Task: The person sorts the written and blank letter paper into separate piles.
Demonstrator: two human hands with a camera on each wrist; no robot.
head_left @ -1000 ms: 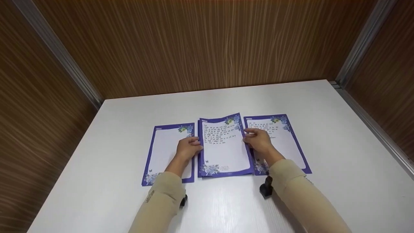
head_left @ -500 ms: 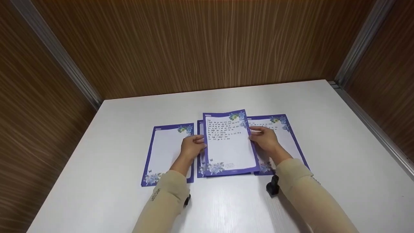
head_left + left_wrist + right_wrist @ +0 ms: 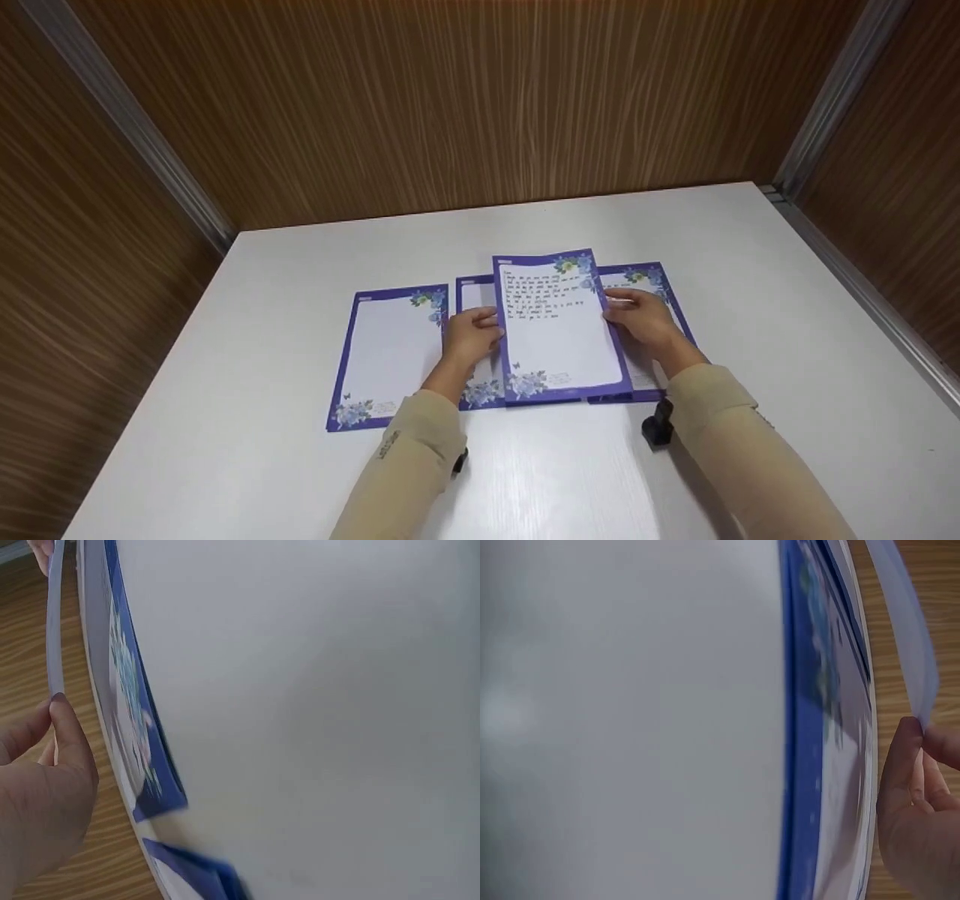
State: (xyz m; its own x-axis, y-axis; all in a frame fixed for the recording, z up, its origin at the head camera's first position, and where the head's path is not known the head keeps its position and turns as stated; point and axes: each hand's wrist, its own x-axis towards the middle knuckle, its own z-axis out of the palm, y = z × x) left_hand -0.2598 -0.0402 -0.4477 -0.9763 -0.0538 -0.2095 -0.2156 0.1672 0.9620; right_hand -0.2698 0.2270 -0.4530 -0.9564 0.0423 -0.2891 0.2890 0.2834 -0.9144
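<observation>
Between my two hands hangs a sheet of letter paper [image 3: 562, 345] with a purple border, blue flowers and handwritten lines near its top. My left hand [image 3: 469, 341] pinches its left edge, and my right hand [image 3: 643, 321] pinches its right edge. Both wrist views show the sheet edge-on, raised above the table, with thumb and finger meeting on it. Beneath it lies a middle sheet [image 3: 480, 394], mostly covered. A right-hand sheet [image 3: 651, 375] with some writing is partly hidden by the held sheet and my right hand.
To the left lies another purple-bordered sheet [image 3: 394, 345] with no handwriting visible. All of them rest on a white table [image 3: 247, 360]. Wood-grain panels [image 3: 480, 105] stand behind and at both sides. A black device [image 3: 658, 427] sits at my right wrist.
The handwritten sheet has risen and moved right, held by both hands, from over the middle pile to partly over the right-hand sheet. More of the middle sheet now shows.
</observation>
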